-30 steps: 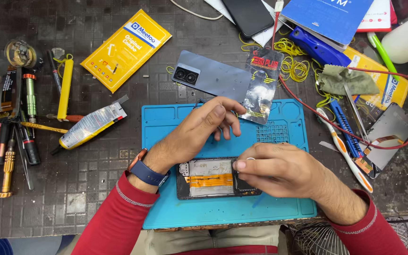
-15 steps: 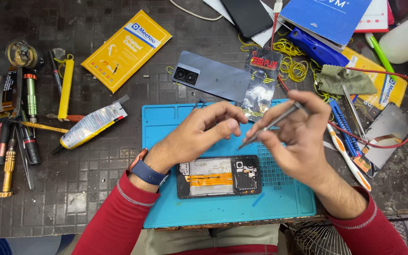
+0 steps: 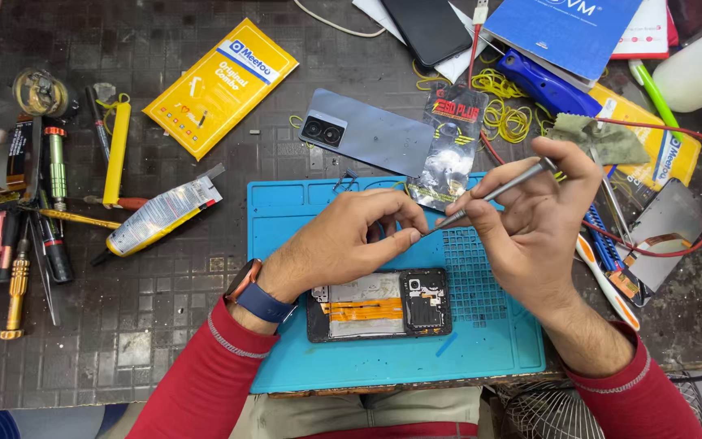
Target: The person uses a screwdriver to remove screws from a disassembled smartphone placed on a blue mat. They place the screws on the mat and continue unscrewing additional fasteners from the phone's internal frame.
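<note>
The right hand (image 3: 542,215) was raised above the blue silicone work mat (image 3: 497,345), gripping a thin grey metal screwdriver (image 3: 493,195) slanted down-left. The left hand (image 3: 351,240) pinched its tip. The opened black smartphone (image 3: 379,305) lay on the mat below, on a dark tiled bench (image 3: 164,325).

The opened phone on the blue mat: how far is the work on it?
Done: the grey back cover lies apart; the phone is open. In hand: the right hand holds a thin metal tool, tip at the left hand fingertips. Left: closing the phone.
</note>
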